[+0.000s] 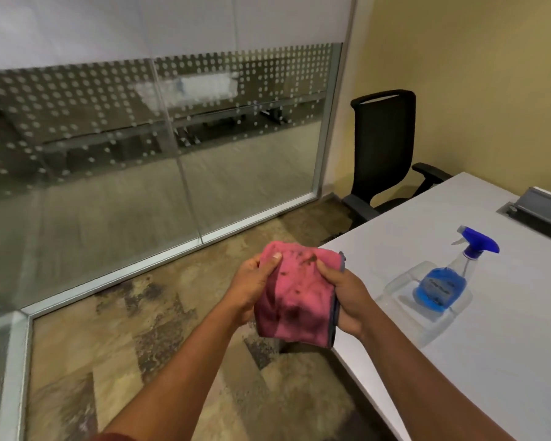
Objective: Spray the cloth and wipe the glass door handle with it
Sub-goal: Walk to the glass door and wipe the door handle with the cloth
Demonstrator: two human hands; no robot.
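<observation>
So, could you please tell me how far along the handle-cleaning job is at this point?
Done: the pink cloth is picked up, with dark patches on it that could be damp or stains. In hand: the left hand and right hand both grip the cloth, bunching it. The spray bottle stands untouched on the white table. Left: wiping the door handle, which is not in view.

Cloth [295, 297]: pink with dark blotches between my fingers; grey-blue hem beside my right hand [347, 300].
Spray bottle [449, 278]: clear, blue liquid inside, blue trigger head with a white nozzle; well right of my fingers.
Table [490, 361]: white.
Glass wall [109, 138]: rows of white dots, beyond my fingers.
Chair [385, 144]: black.
Floor [140, 345]: mottled tan with dark patches, below my left hand [252, 288].
Wall [474, 74]: yellow.
</observation>
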